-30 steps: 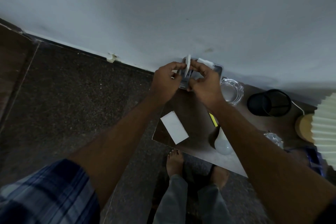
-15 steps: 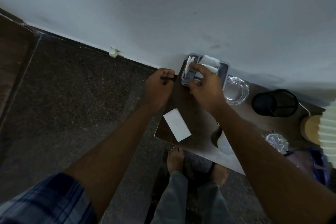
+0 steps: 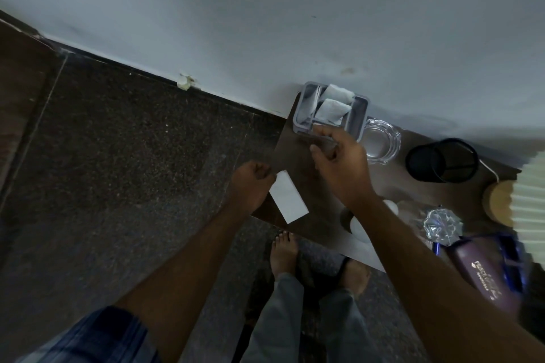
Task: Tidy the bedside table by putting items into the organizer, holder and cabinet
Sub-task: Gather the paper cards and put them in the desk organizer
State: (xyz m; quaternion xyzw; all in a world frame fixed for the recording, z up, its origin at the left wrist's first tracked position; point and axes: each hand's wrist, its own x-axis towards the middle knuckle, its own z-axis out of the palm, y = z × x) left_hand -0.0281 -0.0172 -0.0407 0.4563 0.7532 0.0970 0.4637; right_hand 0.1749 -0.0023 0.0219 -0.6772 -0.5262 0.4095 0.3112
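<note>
A grey organizer (image 3: 358, 121) stands at the table's back left corner against the wall, with white packets (image 3: 331, 110) in its compartments. My right hand (image 3: 342, 168) hovers just in front of the organizer, fingers loosely curled with nothing clearly in them. A white card (image 3: 290, 200) lies flat at the left edge of the brown bedside table (image 3: 298, 156). My left hand (image 3: 250, 186) is curled at that edge and pinches the card's near corner. A black mesh holder (image 3: 442, 160) stands further right.
A glass ashtray (image 3: 383, 141) sits between organizer and holder. A white rounded object (image 3: 358, 228), a faceted glass piece (image 3: 442, 224), a purple case (image 3: 483, 268) and a pleated lamp (image 3: 530, 200) fill the table's right side. My bare feet (image 3: 284, 250) stand on dark floor below.
Both hands have drawn back from the organizer. My left hand dropped down to the white card's corner. My right hand lifted off the packets and now hangs in front of the organizer.
</note>
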